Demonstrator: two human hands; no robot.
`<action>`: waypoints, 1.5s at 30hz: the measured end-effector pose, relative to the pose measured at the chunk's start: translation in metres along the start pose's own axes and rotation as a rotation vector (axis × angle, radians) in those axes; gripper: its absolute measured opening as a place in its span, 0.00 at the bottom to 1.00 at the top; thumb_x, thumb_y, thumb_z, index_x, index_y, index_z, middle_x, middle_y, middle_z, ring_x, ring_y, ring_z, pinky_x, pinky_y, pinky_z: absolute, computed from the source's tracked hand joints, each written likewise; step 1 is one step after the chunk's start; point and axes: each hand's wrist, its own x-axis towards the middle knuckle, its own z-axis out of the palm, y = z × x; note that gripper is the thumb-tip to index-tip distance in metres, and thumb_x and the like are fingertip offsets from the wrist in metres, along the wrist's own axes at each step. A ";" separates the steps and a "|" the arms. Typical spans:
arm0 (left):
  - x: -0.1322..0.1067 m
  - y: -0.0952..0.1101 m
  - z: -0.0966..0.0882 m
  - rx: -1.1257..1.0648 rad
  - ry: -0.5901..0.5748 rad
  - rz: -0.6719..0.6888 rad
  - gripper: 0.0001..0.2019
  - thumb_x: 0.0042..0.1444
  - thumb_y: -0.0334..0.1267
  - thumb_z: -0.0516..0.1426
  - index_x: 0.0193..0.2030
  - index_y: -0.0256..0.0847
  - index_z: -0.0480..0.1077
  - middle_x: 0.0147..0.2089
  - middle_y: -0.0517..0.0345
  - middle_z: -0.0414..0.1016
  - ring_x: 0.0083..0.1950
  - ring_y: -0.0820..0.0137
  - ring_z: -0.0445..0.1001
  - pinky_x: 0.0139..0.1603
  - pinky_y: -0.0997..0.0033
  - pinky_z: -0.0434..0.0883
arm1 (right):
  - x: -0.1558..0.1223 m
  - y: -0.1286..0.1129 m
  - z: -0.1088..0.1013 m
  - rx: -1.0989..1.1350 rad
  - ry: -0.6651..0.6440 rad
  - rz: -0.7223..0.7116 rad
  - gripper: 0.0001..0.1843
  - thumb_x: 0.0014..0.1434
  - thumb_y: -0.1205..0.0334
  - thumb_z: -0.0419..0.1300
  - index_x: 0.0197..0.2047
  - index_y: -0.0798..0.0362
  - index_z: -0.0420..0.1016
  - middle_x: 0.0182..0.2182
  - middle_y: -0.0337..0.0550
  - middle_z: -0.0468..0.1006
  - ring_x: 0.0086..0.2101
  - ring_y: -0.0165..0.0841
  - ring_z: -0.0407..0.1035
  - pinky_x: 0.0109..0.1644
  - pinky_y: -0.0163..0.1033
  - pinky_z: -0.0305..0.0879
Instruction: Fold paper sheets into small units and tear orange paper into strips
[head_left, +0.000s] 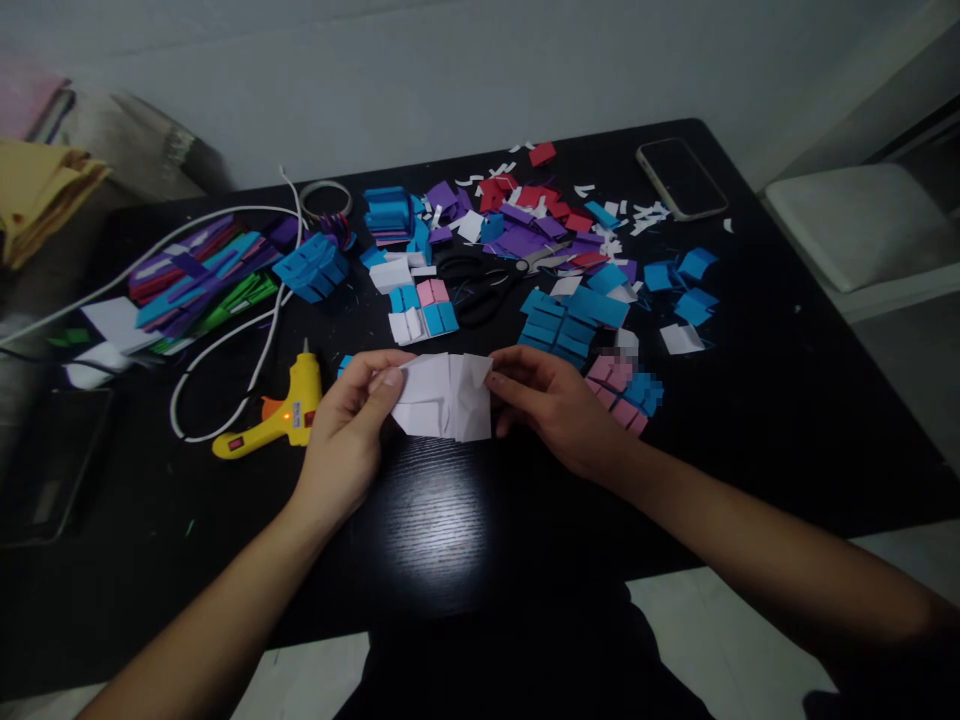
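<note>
A folded white paper piece (446, 397) is held just above the black table (750, 420), near its front middle. My left hand (352, 420) pinches its left edge with thumb and fingers closed. My right hand (559, 400) grips its right edge, fingers curled under the paper. Both forearms reach in from the bottom of the view.
A yellow glue gun (281, 415) with a white cord (225, 350) lies left of my left hand. Black scissors (480, 285) sit behind the paper among several blue, purple, red and pink paper pieces (570, 325). A phone (681, 178) rests at the far right. Coloured paper strips (202, 285) are piled at the left.
</note>
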 end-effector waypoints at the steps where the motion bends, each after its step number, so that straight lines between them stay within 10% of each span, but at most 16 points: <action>1: 0.000 0.000 0.000 -0.005 0.000 -0.003 0.10 0.65 0.45 0.65 0.49 0.46 0.78 0.40 0.58 0.78 0.38 0.70 0.73 0.37 0.74 0.68 | 0.000 0.000 0.000 0.000 0.002 0.004 0.20 0.52 0.55 0.78 0.43 0.51 0.78 0.37 0.38 0.78 0.32 0.29 0.73 0.26 0.32 0.75; 39: -0.002 0.005 0.004 0.096 0.038 0.057 0.09 0.61 0.43 0.67 0.44 0.43 0.80 0.33 0.60 0.77 0.33 0.71 0.72 0.35 0.72 0.67 | 0.000 -0.002 0.001 -0.038 0.071 0.007 0.16 0.51 0.56 0.77 0.40 0.51 0.79 0.38 0.39 0.78 0.34 0.31 0.73 0.28 0.35 0.77; 45: -0.002 0.005 0.003 0.098 0.052 0.067 0.09 0.61 0.43 0.67 0.44 0.43 0.79 0.33 0.60 0.76 0.33 0.71 0.70 0.34 0.72 0.66 | -0.002 -0.003 0.000 -0.072 0.056 -0.002 0.18 0.58 0.61 0.71 0.51 0.46 0.78 0.35 0.35 0.77 0.27 0.28 0.73 0.27 0.34 0.74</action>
